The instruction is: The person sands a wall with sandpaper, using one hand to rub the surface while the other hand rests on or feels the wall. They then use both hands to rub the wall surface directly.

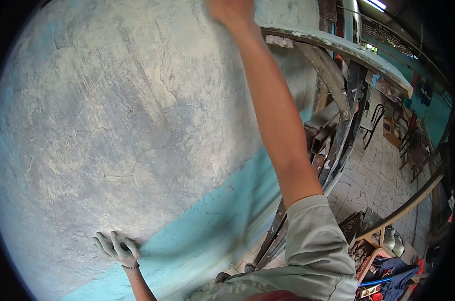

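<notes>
My left hand (118,249) rests against the wall low in the view, its fingers spread and coated with pale dust, a dark bracelet at the wrist. Nothing shows in it. The wall (137,115) has rough, cracked grey-white plaster above a turquoise painted band (212,220). My right arm reaches up across the middle of the view. Only the blurred back part of my right hand (231,11) shows at the top edge. Its fingers are out of frame, so what it holds, if anything, is hidden.
Right of my arm stands a curved-top bench or shelf (348,45) on worn wooden supports. Behind it are a tiled floor (373,175) and a chair (372,123). A crate with cloth (388,273) and other clutter lies at the lower right.
</notes>
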`<state>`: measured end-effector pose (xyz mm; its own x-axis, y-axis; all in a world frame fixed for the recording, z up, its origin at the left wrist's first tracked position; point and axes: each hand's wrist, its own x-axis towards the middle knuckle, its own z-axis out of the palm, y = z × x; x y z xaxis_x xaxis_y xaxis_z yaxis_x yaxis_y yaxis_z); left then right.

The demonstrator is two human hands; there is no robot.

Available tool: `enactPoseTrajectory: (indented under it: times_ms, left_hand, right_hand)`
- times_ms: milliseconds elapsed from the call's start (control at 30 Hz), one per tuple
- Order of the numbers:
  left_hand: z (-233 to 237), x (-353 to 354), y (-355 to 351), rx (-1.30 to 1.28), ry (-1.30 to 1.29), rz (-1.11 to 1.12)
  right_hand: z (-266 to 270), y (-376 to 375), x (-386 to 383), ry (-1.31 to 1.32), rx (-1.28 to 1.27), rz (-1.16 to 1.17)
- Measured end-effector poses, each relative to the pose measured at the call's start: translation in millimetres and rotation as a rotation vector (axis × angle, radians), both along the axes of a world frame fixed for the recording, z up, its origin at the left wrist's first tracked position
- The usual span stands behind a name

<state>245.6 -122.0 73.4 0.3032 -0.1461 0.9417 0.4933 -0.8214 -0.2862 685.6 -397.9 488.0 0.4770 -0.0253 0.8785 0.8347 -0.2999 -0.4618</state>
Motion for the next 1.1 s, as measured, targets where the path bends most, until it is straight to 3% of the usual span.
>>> enactPoseTrajectory:
  times_ms: [33,67,133,233,300,367,500,567,600,667,767,800,900,1000,1100]
  left_hand:
    - [-1.4,-1.0,-0.6,-0.002,0.005,0.003]
    - [-1.7,0.0,-1.0,-0.005,0.002,-0.004]
    - [-1.3,-0.5,-1.6,-0.009,0.005,0.020]
    - [-1.4,3.2,-7.7,-0.002,-0.002,0.028]
    - [4.2,0.1,-5.1,0.015,0.002,0.013]
    - [1.8,2.6,-5.0,0.013,-0.009,-0.020]
    - [0.5,3.3,-5.4,0.012,-0.016,-0.005]
    - [-1.8,3.7,-4.8,0.004,-0.013,0.008]
    - [-2.4,2.1,-5.1,0.002,-0.008,0.020]
    - [-0.3,1.3,-4.7,0.015,-0.012,-0.005]
    - [-6.9,-2.3,0.9,0.012,-0.007,0.002]
    - [-8.9,-2.4,1.9,0.007,-0.007,0.001]
    - [-11.7,-3.3,1.5,-0.006,-0.012,0.001]
    - [-11.7,-0.8,1.0,-0.010,-0.029,-0.003]
    - [-8.5,-0.5,0.5,0.014,-0.023,-0.008]
  right_hand:
    - [7.8,0.6,-1.2,-0.021,0.049,-0.072]
    - [5.4,-1.6,-1.4,0.056,-0.026,0.052]
    - [-30.7,21.5,-24.7,-0.143,0.067,-0.126]
    - [-29.2,59.2,-52.4,-0.345,0.523,-0.347]
    - [-16.4,48.6,-46.0,-0.237,0.486,-0.269]
    - [5.2,8.1,-8.5,0.037,-0.025,0.026]
    - [-12.2,5.2,-64.3,0.086,-0.098,0.124]
    - [-33.7,60.4,-43.4,-0.475,0.413,-0.489]
    - [-28.2,66.7,-54.6,-0.461,0.583,-0.450]
    - [-20.3,3.6,-60.8,0.018,-0.033,0.121]
    - [12.0,17.7,6.4,-0.049,0.047,-0.049]
    - [12.7,3.7,-26.5,0.077,-0.021,0.078]
    - [-20.9,-2.1,-76.9,0.109,-0.123,0.119]
    - [-27.1,10.5,-52.3,0.056,-0.067,-0.031]
    - [5.0,8.0,-9.9,-0.014,0.055,-0.045]
